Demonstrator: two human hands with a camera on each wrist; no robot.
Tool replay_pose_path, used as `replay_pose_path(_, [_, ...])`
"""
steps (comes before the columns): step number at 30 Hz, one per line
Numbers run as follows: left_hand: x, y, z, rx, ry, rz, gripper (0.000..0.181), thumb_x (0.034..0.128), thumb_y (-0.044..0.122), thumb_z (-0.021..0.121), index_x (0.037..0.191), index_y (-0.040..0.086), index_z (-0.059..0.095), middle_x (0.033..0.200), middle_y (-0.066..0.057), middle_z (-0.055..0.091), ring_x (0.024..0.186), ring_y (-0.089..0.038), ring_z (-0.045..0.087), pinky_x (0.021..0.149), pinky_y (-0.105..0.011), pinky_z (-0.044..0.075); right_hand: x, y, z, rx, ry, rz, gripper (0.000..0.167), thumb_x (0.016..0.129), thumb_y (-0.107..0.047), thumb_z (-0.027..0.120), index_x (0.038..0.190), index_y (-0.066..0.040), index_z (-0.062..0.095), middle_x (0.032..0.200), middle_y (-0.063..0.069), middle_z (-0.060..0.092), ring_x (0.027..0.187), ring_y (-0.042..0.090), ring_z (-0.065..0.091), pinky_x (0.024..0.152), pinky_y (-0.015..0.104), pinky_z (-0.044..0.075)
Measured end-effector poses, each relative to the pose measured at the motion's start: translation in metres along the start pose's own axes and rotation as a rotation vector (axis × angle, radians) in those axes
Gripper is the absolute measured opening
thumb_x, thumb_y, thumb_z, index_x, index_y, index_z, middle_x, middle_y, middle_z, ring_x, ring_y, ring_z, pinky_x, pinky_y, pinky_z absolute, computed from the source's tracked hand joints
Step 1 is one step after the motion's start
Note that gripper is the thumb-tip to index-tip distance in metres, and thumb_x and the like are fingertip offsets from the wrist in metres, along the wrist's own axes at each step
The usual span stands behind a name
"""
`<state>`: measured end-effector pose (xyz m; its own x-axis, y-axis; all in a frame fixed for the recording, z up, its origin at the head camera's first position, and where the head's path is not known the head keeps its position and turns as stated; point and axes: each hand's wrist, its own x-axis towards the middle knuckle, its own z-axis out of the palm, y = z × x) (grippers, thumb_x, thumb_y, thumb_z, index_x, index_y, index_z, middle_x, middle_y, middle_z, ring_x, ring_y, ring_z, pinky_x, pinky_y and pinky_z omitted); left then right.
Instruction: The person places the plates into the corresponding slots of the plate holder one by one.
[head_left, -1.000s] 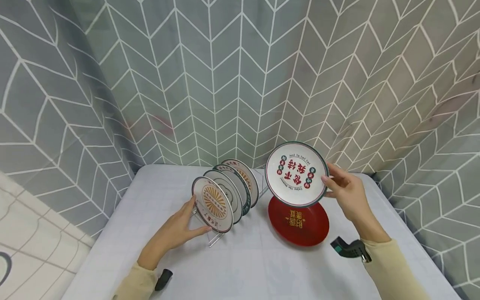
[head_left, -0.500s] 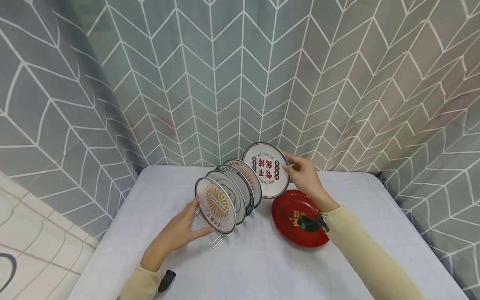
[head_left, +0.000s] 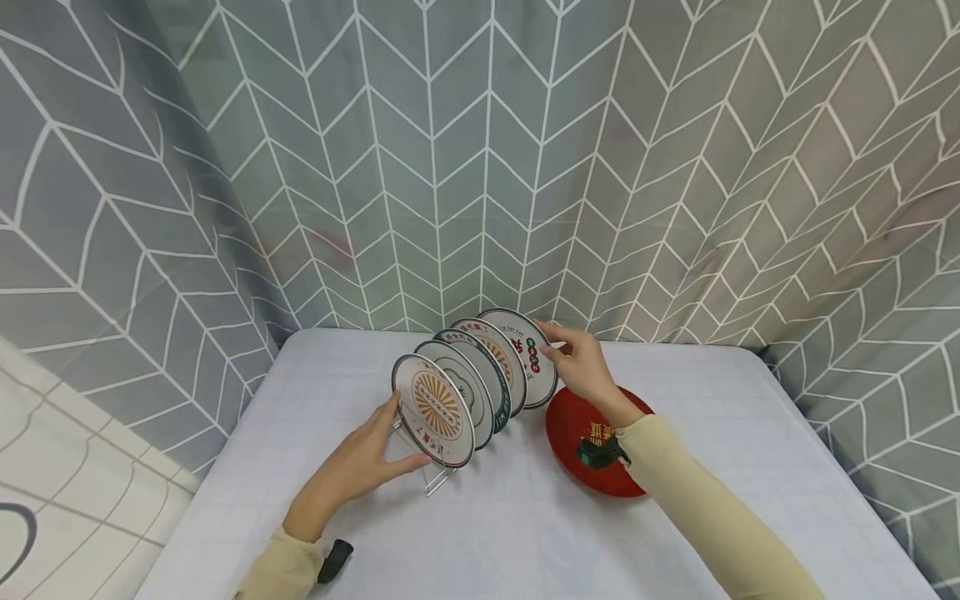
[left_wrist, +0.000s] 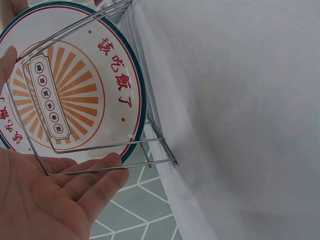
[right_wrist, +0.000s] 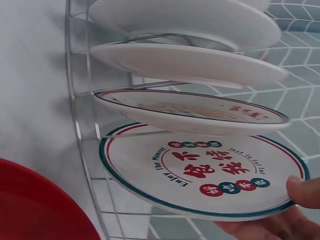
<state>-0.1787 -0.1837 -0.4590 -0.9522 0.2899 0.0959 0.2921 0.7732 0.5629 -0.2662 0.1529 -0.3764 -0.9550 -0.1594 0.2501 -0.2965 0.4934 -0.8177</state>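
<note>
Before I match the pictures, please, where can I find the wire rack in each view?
Head: the wire rack shows left of centre, below the front sunburst plate; the rest is mostly hidden.
Left wrist: the wire rack is upper left, crossing before that plate.
Right wrist: the wire rack runs down left of centre.
Shared landmark: white-lined curtain.

Five white plates (head_left: 435, 407), one red plate (head_left: 564, 433), one rack (left_wrist: 162, 141).

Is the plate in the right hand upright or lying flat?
Upright: in the head view, the right hand holds the plate on edge beside the racked plates.
</note>
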Motion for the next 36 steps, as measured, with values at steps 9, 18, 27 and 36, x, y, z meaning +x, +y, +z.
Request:
replay_pose_path(9, [0.001,0.001,0.0,-0.002,0.001,0.0,0.116,0.0782,0.07,0.066,0.157,0.004,0.012,0.16,-0.019,0.025,0.144,-0.037,0.032,0.114,-0.054,0.035,0.01,0.008,0.015,0.051,-0.054,0.042,0.041,0.096,-0.007,0.062,0.137,-0.011,0.059,0.129,0.02,0.062,0.074,0.038,0.065,0.053,0.02,0.048])
replay_pose_path(18, [0.001,0.003,-0.001,0.011,-0.005,-0.004,0.117,0.0782,0.069,0.067,0.156,0.001,0.013,0.159,-0.021,0.026,0.144,-0.039,0.032,0.114,-0.054,0.035,0.014,0.012,0.014,0.088,-0.109,0.076,0.044,0.096,-0.01,0.062,0.14,-0.013,0.056,0.129,0.02,0.062,0.085,0.036,0.066,0.064,0.036,0.061])
replay_pose_path(27, [0.002,0.001,-0.002,0.006,-0.01,0.002,0.117,0.0782,0.069,0.066,0.157,0.002,0.012,0.16,-0.021,0.025,0.144,-0.039,0.032,0.115,-0.055,0.034,0.007,0.006,-0.001,0.142,-0.17,0.083,0.051,0.096,-0.02,0.064,0.145,-0.018,0.05,0.134,0.02,0.059,0.103,0.035,0.067,0.08,0.05,0.061])
replay_pose_path(36, [0.0,0.001,0.0,-0.006,0.002,0.015,0.117,0.0783,0.069,0.067,0.157,0.002,0.011,0.159,-0.022,0.026,0.143,-0.041,0.032,0.114,-0.057,0.035,-0.054,0.012,-0.064,0.09,-0.129,0.097,0.06,0.096,-0.027,0.065,0.15,-0.019,0.042,0.134,0.021,0.059,0.107,0.033,0.067,0.079,0.04,0.062])
